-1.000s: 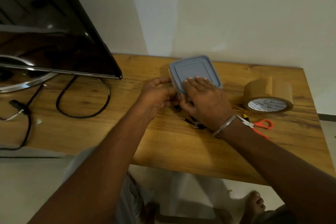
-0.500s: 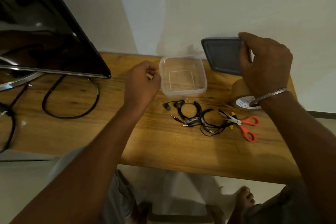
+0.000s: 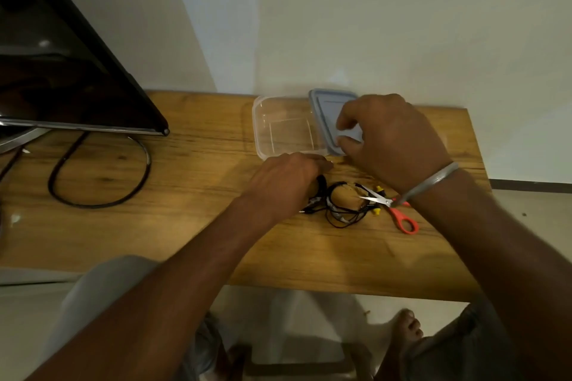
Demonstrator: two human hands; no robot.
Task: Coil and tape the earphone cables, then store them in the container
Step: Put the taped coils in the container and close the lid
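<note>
A clear plastic container [image 3: 284,127] stands open near the table's back edge. Its grey-blue lid [image 3: 325,111] lies right beside it on the right, and my right hand [image 3: 390,139] holds the lid with curled fingers and thumb at its near corner. Black earphone cables [image 3: 343,210] lie in loose coils in front of the container. My left hand [image 3: 288,179] is down over the left coil, covering the earpieces. Its fingertips are hidden, so a grip cannot be told.
Scissors with red handles [image 3: 399,213] lie just right of the cables, partly under my right wrist. A dark monitor [image 3: 62,71] stands at the left, with a black cable loop [image 3: 99,182] on the wooden table [image 3: 185,226]. The wall runs close behind.
My right hand has brought the lid down from the air to the table beside the container. My left hand has moved from the container's left side down onto the earphone cables.
</note>
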